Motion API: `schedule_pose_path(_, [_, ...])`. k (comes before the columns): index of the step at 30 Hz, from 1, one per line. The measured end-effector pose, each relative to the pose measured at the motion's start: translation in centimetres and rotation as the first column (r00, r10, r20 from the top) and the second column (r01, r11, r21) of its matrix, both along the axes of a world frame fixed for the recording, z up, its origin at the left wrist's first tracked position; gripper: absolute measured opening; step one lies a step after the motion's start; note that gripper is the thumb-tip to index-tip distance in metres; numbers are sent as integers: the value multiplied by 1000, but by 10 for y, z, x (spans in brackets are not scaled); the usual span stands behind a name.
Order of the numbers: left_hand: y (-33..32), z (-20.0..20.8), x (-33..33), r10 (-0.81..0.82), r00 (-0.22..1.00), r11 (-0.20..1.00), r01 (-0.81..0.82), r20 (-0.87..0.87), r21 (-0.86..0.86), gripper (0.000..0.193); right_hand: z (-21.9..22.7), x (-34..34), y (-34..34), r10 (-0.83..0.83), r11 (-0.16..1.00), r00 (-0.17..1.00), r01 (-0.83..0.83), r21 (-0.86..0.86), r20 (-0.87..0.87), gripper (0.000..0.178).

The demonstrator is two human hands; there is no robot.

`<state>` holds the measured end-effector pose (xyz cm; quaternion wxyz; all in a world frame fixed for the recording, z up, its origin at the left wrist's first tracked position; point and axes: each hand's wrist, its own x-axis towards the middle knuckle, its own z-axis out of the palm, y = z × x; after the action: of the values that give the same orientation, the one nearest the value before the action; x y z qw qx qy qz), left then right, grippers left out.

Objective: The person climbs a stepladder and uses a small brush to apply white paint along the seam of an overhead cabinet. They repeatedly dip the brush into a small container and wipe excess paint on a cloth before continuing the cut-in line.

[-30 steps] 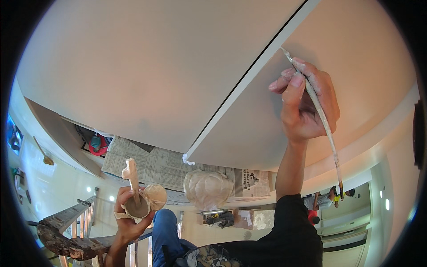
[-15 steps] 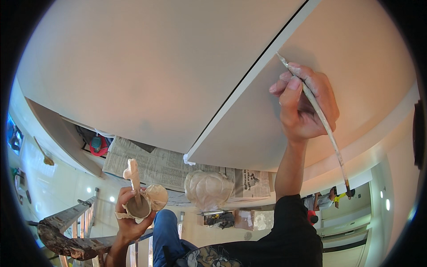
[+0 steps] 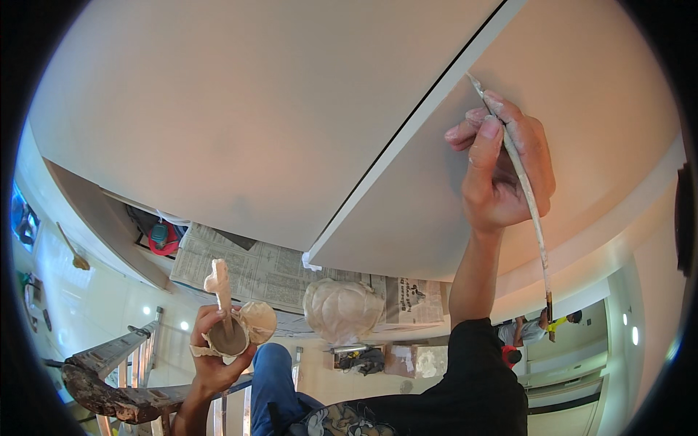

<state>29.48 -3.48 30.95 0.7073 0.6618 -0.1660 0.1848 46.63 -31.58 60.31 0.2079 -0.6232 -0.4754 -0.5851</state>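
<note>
My right hand (image 3: 509,174), dusted with white, pinches a long thin paintbrush (image 3: 533,211). The brush tip touches or nearly touches the lower right edge of a white strip (image 3: 418,138), which runs diagonally beside a dark groove across a pale panelled surface. Low on the left, my left hand (image 3: 222,374) is wrapped round a small paint-crusted cup (image 3: 229,339) with greyish paint inside. A paint-coated stick or brush (image 3: 220,280) stands up out of the cup. Against the cup's right side is a round cream-coloured flap or lid (image 3: 257,322).
An aluminium stepladder (image 3: 116,352) with a paint-stained top stands at lower left. Newspaper (image 3: 247,269) covers a ledge below the panel, near a plastic-wrapped round object (image 3: 343,309). Boxes (image 3: 414,360) lie on the floor. Other people (image 3: 527,333) are far off at lower right.
The brush tip has moved a little up and right along the strip's edge, and its tail end has swung left. My left hand and the cup have hardly moved.
</note>
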Motion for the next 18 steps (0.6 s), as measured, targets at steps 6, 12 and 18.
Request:
schedule_pose_path(6, [0, 0, 0, -1, 1000, 1000, 2, -9, 2, 74, -2, -5, -1, 88, 996, 993, -90, -23, -83, 19])
schedule_pose_path(12, [0, 0, 0, -5, 1000, 1000, 5, -9, -2, 74, -1, -4, -2, 74, 997, 993, -76, -21, -88, 22])
schedule_pose_path(18, [-1, 0, 0, -11, 1000, 1000, 11, -13, -15, 74, 0, -3, -2, 14, 999, 999, -16, -33, -51, 15])
